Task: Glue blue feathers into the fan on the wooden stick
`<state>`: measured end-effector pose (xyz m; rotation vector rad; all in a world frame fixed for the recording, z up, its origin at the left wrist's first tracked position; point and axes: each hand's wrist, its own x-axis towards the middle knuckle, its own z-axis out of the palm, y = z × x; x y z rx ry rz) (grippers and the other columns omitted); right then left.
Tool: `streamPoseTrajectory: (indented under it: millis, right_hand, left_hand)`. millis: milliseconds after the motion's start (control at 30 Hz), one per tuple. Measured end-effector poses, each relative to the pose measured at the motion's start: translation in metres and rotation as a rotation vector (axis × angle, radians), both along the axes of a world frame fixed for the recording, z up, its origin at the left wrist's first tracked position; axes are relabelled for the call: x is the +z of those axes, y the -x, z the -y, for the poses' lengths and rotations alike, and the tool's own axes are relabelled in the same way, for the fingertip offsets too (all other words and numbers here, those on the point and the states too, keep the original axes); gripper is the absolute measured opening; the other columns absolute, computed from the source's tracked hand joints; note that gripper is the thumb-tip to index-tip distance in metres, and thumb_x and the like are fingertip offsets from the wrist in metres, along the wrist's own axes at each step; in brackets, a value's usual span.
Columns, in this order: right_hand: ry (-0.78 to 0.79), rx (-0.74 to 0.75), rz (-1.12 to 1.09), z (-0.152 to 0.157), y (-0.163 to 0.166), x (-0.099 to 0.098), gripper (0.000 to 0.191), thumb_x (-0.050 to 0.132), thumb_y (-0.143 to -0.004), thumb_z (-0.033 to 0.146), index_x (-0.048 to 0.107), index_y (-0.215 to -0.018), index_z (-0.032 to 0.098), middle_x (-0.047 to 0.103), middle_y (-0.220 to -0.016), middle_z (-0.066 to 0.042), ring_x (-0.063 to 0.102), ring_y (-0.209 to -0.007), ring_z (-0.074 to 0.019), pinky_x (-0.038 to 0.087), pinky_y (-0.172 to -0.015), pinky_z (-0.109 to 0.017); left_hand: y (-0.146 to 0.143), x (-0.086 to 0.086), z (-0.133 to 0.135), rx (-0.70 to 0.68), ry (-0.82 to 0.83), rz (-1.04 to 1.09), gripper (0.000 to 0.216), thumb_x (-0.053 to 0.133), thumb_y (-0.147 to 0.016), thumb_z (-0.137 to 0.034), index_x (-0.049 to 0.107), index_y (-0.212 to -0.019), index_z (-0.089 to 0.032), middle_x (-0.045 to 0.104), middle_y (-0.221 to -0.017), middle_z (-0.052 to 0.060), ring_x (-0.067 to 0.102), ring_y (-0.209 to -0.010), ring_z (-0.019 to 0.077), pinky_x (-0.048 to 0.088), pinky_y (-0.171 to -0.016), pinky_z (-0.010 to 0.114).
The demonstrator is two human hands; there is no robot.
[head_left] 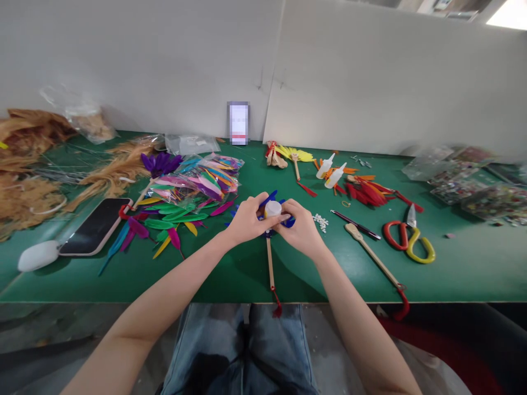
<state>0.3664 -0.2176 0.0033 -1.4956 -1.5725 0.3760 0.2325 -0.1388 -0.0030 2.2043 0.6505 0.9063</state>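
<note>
STEP: handling container [272, 208], apparently | FINGERS: left hand [249, 217], right hand [300, 226] closed around it, above blue fan [270, 260] | NEXT: firm grip, probably

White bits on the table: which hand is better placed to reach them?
Right, I think. The white bits lie beside the right hand, on its outer side; the left hand is farther, beyond the jar. Both hands are at the jar, so the right would probably need freeing first.
</note>
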Motion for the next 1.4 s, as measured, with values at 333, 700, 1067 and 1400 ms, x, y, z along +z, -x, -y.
streamPoseTrajectory:
  millis: [333,700,1067,1400]
  right_hand:
    - [0.044,-0.016,-0.035,-0.002,0.003,0.006,0.017,0.067,-0.072,0.020,0.063,-0.088,0.016,0.051,-0.082,-0.001,0.050,-0.062,-0.0125,0.044,-0.058,-0.026]
    - [-0.135,-0.218,-0.068,0.064,0.021,-0.018,0.009,0.056,-0.087,0.019,0.062,-0.093,0.020,0.054,-0.069,0.001,0.051,-0.059,-0.0135,0.045,-0.057,-0.026]
    - [-0.058,-0.110,-0.051,0.089,0.051,-0.058,0.014,0.050,-0.089,0.017,0.062,-0.091,0.022,0.061,-0.071,-0.004,0.057,-0.066,-0.0183,0.050,-0.060,-0.031]
    - [-0.019,-0.102,0.095,0.088,0.054,-0.064,0.014,0.062,-0.084,0.022,0.063,-0.098,0.023,0.060,-0.091,-0.007,0.057,-0.089,-0.0231,0.052,-0.077,-0.037]
  left_hand:
    - [0.003,0.003,-0.004,0.062,0.055,0.107,0.039,0.071,-0.070,-0.043,0.040,-0.076,-0.020,0.044,-0.061,-0.005,0.039,-0.051,0.0085,0.034,-0.045,0.020]
    - [0.000,0.005,-0.002,0.142,0.193,0.267,0.038,0.072,-0.072,-0.043,0.042,-0.076,-0.020,0.048,-0.059,-0.006,0.041,-0.046,0.0068,0.031,-0.042,0.019]
    - [0.009,0.003,-0.005,0.116,0.147,0.114,0.034,0.069,-0.074,-0.043,0.044,-0.078,-0.019,0.050,-0.059,-0.005,0.043,-0.047,0.0076,0.034,-0.044,0.019]
    - [0.006,0.001,-0.002,0.066,0.131,0.054,0.032,0.066,-0.078,-0.042,0.042,-0.079,-0.020,0.050,-0.056,-0.006,0.045,-0.045,0.0087,0.034,-0.044,0.020]
